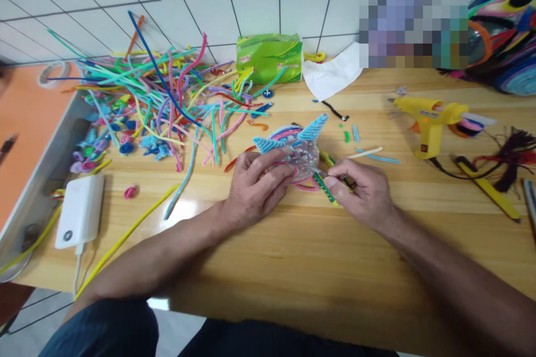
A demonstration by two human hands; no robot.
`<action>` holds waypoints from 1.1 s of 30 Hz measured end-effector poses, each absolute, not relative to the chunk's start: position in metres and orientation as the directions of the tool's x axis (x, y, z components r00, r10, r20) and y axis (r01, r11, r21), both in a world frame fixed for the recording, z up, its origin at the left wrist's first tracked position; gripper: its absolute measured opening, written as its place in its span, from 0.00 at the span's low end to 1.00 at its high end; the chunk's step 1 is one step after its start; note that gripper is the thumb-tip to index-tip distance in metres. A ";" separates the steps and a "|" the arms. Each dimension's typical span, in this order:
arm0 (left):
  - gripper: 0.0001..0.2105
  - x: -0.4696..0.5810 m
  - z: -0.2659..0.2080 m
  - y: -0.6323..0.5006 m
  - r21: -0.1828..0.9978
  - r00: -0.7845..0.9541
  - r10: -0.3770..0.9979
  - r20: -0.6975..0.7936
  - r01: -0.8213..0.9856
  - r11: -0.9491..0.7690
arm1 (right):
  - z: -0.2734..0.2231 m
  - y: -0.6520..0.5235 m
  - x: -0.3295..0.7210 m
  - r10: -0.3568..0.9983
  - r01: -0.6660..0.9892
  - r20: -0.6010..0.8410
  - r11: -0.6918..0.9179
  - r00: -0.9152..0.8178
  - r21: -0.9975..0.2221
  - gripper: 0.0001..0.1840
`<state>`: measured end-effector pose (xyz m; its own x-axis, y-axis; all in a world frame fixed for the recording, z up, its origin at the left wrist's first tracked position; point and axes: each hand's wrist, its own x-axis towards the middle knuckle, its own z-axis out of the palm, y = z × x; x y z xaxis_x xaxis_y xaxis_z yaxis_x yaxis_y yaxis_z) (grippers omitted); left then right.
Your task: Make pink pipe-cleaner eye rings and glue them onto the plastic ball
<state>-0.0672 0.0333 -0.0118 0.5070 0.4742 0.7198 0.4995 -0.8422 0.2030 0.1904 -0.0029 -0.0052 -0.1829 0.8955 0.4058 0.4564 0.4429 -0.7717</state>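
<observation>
A clear plastic craft piece (pixel 307 157), see-through and shiny, lies on the table with two light blue pipe-cleaner ears (pixel 314 127) on its far side. Pink and blue pipe cleaners curve along its far edge. My left hand (pixel 262 181) grips it from the left, fingers resting over its top. In my right hand (pixel 360 192) is a slim metal-tipped tool (pixel 319 171), its tip at the near right part of the plastic; the fingers hide most of it. Green and yellow strips (pixel 325 189) and a pink loop (pixel 307 185) show beside the piece.
Loose pipe cleaners (pixel 167 95) are heaped at the back left, beside a grey bin (pixel 54 162). A white power bank (pixel 80 209) sits at left. At right are a yellow glue gun (pixel 429 120) and a yellow cutter (pixel 488 189). A green tissue pack (pixel 270 58) stands behind.
</observation>
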 end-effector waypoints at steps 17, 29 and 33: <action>0.13 -0.070 -0.011 0.033 0.223 0.515 0.492 0.702 0.497 -0.839 | -0.009 0.000 0.191 0.846 0.453 0.438 0.533 -0.304 -0.715 0.10; 0.10 -0.069 -0.010 0.033 0.222 0.507 0.497 0.704 0.507 -0.833 | -0.007 -0.001 0.191 0.848 0.472 0.426 0.530 -0.317 -0.704 0.10; 0.12 -0.071 -0.011 0.033 0.235 0.521 0.505 0.688 0.498 -0.835 | -0.008 0.000 0.188 0.824 0.455 0.454 0.566 -0.338 -0.688 0.10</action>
<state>-0.0707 0.0329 -0.0110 0.5213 0.5051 0.6879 0.4982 -0.8345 0.2352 0.1877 -0.0001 -0.0080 -0.3384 0.8241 0.4542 0.4551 0.5658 -0.6876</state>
